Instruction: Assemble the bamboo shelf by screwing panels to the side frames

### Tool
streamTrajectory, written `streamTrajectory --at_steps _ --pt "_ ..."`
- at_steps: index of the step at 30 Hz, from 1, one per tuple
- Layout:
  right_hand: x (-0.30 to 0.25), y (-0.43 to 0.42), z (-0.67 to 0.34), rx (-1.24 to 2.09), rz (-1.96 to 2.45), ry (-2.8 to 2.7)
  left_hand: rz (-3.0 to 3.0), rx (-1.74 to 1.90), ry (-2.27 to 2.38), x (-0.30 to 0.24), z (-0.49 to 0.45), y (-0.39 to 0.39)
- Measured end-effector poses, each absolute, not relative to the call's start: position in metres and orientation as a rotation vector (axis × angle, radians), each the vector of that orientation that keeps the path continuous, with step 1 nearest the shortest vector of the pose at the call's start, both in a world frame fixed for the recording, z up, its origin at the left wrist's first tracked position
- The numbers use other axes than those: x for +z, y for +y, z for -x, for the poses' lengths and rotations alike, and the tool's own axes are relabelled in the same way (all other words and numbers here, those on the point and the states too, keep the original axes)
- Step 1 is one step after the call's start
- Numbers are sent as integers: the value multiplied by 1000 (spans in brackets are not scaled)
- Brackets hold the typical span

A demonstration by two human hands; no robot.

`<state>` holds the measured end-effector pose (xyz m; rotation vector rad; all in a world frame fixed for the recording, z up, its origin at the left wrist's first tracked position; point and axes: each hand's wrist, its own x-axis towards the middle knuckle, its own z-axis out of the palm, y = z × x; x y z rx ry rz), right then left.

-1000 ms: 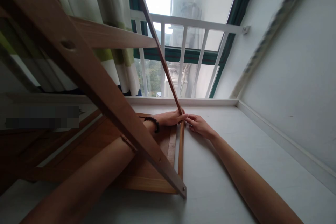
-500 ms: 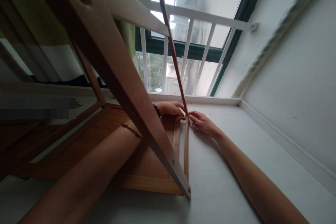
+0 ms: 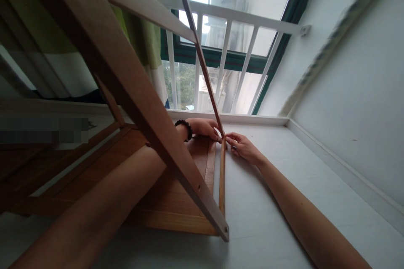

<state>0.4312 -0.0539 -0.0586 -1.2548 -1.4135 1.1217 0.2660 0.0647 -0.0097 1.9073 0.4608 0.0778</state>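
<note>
A wooden folding frame [image 3: 151,124], like part of a rack or chair, stands tilted over a brown wooden panel [image 3: 176,189] on the floor. My left hand [image 3: 205,127] reaches beneath its slanted leg, fingers bent at the inner side of the far corner joint, where a thin upright bar [image 3: 206,73] meets the low rail [image 3: 222,176]. Opposite it, my right hand [image 3: 243,148] pinches at the outer side of that joint. Both hands are closed; any small part between the fingertips is hidden. A dark beaded bracelet [image 3: 186,129] circles my left wrist.
Ahead is a window behind a white railing [image 3: 233,14], with a low white ledge [image 3: 252,120] under it. A green and white curtain [image 3: 139,46] hangs at left. A white wall [image 3: 353,105] bounds the right side, and pale floor [image 3: 284,231] lies around the frame.
The slanted leg and upper rail have shifted slightly left in view, showing more of my left wrist and bracelet. Both hands stay at the same joint.
</note>
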Motion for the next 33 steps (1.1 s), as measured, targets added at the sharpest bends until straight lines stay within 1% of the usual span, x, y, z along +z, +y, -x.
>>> streamTrajectory --at_steps 6,13,33 --pt "-56 -55 -431 1125 1196 -1398 -1912 -2 457 -14 -270 66" --pt "-57 -56 -431 1084 1216 -1440 -1891 49 416 -8 -263 62" --pt "-53 -57 -439 1215 1170 -1550 -1885 54 442 -2 -265 49"
